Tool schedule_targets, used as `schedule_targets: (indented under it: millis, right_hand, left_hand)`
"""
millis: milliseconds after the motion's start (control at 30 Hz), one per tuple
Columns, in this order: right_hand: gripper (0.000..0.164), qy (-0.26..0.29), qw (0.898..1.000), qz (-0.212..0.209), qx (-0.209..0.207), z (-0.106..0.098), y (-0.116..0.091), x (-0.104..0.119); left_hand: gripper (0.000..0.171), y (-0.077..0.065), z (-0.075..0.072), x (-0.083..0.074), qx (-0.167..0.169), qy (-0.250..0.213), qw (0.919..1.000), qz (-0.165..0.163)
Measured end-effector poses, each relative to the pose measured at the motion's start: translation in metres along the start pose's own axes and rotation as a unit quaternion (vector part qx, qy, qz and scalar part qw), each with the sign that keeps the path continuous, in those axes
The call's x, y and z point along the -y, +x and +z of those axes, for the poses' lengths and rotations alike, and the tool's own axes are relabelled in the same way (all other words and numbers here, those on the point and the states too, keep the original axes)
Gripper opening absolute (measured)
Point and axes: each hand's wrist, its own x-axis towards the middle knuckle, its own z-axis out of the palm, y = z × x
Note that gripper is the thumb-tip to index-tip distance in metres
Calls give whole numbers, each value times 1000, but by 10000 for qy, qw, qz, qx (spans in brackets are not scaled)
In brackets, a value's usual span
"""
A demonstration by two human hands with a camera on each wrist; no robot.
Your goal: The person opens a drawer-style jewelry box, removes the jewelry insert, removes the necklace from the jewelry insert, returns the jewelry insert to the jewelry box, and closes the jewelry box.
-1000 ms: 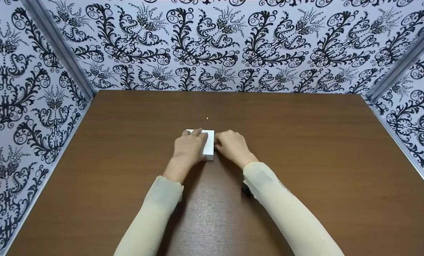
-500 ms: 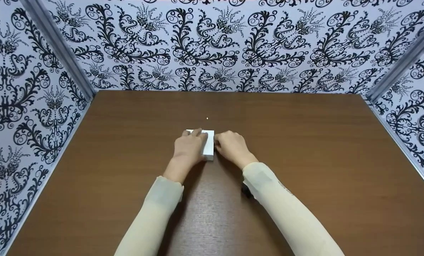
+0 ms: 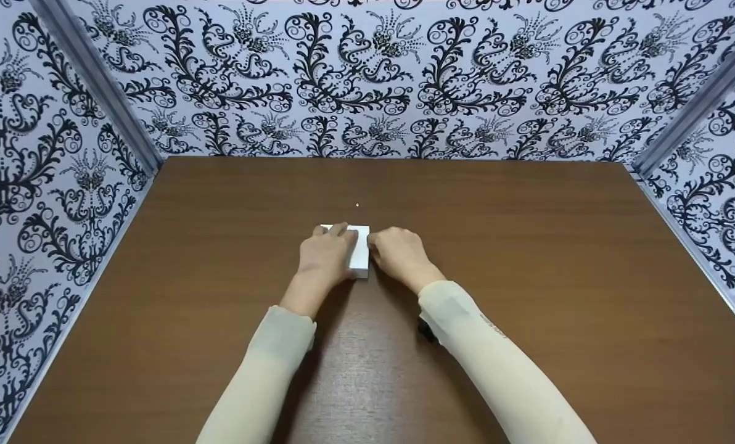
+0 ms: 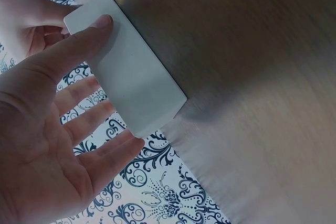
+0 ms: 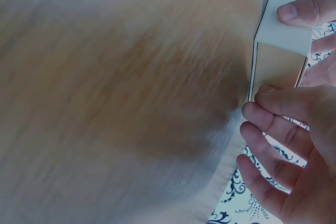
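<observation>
A small white box [image 3: 360,254] lies on the brown table, partly covered by my left hand [image 3: 325,256]. That hand grips it, with the thumb [image 4: 94,35] on one side face and the fingers over the top. At the box's right end is my right hand [image 3: 401,256], fingers curled. The right wrist view shows that end as a recessed tan panel [image 5: 278,66] framed by thin white edges. There the right thumb and index fingertip pinch at the panel's edge; what lies between them is hidden.
The brown wooden table [image 3: 528,259] spreads around both hands. Patterned black-and-white walls [image 3: 373,74] rise at its back and sides, with grey metal posts [image 3: 96,80] in the corners. A dark object [image 3: 427,330] shows under the right sleeve.
My right fingers have moved slightly left, closer against the box's end. The left hand and box stay in place on the table; the whole head view has shifted slightly.
</observation>
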Motion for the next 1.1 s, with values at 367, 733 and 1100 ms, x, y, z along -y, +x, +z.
schedule_targets:
  millis: [367, 733, 1100]
  right_hand:
    - [6, -59, 9999, 79, 23, -2, -1, -2]
    - [6, -76, 10000, -4, -45, -1, -3, -4]
    - [8, -128, 9999, -1, -2, -2, -4, -6]
  left_hand:
    - [72, 0, 0, 0, -151, -70, 9999, -18]
    - [71, 1, 2, 0, -189, -74, 9998, -48]
    - [70, 0, 0, -1, -61, -97, 9999, -73]
